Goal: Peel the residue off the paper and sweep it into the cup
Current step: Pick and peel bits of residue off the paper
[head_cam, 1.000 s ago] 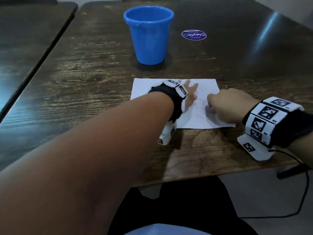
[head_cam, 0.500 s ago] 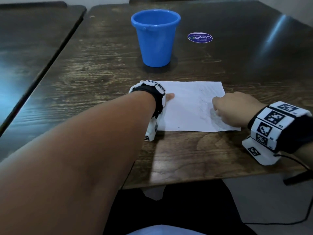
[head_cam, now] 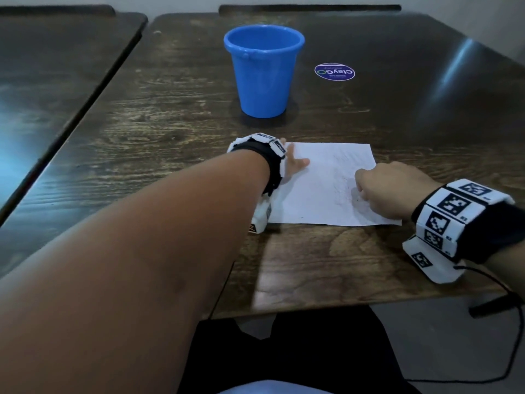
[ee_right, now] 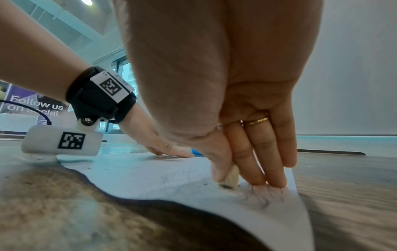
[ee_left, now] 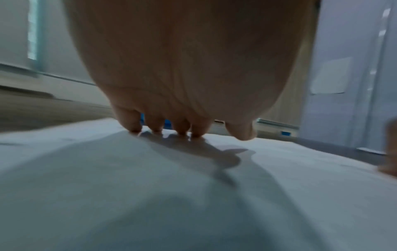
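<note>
Right hand [head_cam: 389, 191] pinched a small pale eraser [ee_right: 231, 176], tip down on the white paper [head_cam: 321, 189] near its right edge, among grey smudges. Left hand [head_cam: 295, 164] lay flat, fingers straight, pressing paper's left edge. Blue cup [head_cam: 264, 72] stood beyond on the worktop [head_cam: 170, 115].

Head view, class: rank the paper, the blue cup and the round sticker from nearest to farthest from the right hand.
1. Paper: directly under the right hand, which rests on its right part.
2. Round sticker: farther back on the table, slightly left of the hand.
3. Blue cup: farther back and well to the left.
</note>
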